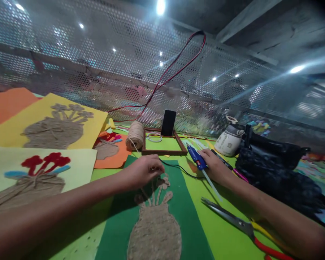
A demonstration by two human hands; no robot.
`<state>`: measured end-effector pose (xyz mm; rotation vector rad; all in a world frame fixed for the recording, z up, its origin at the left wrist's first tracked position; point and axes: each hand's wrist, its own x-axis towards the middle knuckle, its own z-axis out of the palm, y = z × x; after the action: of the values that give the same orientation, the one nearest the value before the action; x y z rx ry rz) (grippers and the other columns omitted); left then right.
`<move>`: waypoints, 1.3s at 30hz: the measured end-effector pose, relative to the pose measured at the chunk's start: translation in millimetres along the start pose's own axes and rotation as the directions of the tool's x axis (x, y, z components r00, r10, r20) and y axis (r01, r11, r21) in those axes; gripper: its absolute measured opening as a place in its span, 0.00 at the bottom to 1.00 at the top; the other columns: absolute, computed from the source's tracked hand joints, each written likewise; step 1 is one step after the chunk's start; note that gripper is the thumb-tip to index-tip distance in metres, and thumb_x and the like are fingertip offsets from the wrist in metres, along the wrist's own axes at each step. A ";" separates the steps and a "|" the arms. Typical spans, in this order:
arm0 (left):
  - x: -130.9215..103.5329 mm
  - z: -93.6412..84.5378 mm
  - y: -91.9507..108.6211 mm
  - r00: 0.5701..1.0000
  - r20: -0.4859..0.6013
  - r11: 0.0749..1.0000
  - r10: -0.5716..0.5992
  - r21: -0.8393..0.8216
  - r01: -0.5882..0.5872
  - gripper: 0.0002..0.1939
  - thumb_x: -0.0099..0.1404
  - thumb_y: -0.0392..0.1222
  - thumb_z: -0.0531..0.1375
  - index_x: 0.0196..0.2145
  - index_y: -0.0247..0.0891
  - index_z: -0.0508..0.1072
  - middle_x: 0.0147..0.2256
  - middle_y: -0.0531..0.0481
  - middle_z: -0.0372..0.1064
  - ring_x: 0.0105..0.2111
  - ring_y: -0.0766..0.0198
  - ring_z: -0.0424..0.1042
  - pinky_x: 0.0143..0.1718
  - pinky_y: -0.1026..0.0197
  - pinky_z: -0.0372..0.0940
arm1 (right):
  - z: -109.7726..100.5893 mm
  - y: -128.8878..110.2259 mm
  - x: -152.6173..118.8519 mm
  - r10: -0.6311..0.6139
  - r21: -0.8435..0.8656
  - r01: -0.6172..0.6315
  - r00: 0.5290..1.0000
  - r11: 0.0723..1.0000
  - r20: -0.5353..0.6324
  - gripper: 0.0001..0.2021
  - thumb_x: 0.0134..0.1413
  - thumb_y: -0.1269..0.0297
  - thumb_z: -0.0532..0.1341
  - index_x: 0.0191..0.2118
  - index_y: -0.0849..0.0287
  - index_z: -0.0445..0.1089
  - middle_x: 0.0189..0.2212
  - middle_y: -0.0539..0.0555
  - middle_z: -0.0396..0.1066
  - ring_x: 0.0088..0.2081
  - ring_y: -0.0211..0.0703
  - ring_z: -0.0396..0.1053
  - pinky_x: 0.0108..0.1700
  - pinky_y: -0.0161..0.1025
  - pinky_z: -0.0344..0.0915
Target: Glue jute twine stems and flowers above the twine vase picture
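Your left hand curls at the twine flowers, fingers bent inward, any pinch impossible to tell; the twine vase lies nearer you on a green sheet. Your right hand wraps a blue glue gun beyond the sheet's edge.

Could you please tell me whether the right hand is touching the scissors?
Apart: the head view shows bright green surface between the right hand and the scissors.
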<state>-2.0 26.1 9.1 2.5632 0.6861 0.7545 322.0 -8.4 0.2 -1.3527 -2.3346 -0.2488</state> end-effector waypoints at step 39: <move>0.4 10.9 -22.3 0.973 0.173 0.960 0.152 0.206 -0.187 0.14 0.70 0.37 0.53 0.33 0.36 0.77 0.31 0.47 0.64 0.33 0.62 0.63 0.36 0.60 0.57 | 11.0 -102.6 50.0 -0.229 0.371 0.160 0.962 0.915 0.148 0.05 0.56 0.75 0.60 0.32 0.62 0.73 0.29 0.54 0.69 0.32 0.41 0.67 0.33 0.36 0.62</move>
<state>-3.0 42.0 -9.9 2.8777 0.5303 0.5467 209.2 -17.5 18.8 -1.0035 -2.5181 0.2493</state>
